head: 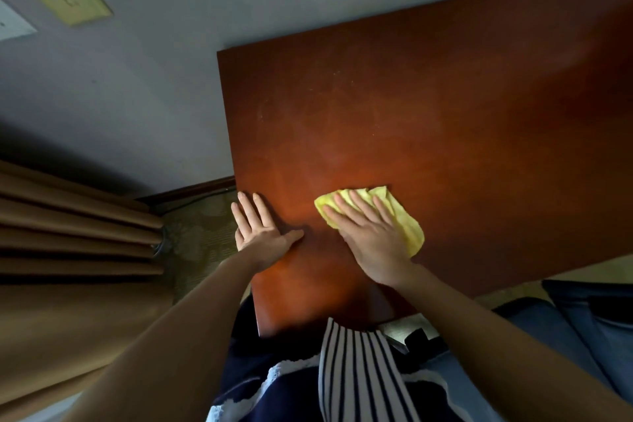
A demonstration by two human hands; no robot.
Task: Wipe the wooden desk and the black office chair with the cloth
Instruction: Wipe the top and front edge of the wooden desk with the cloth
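One wooden surface point(445, 96) fills the centre and right of the frame. Two hands lie on it at lower centre. The left hand point(263, 233) rests flat, fingers straight and slightly apart, probably bracing. The right hand point(373, 236), fingers straight and spread, presses the one yellow cloth point(411, 233) flat, presumably for full wiping contact.

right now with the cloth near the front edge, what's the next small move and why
Probably slide the right hand and the yellow cloth under it forward, toward the wall. The cloth sits near the front left corner of the desk, the left hand rests flat beside it, and most of the top lies beyond.
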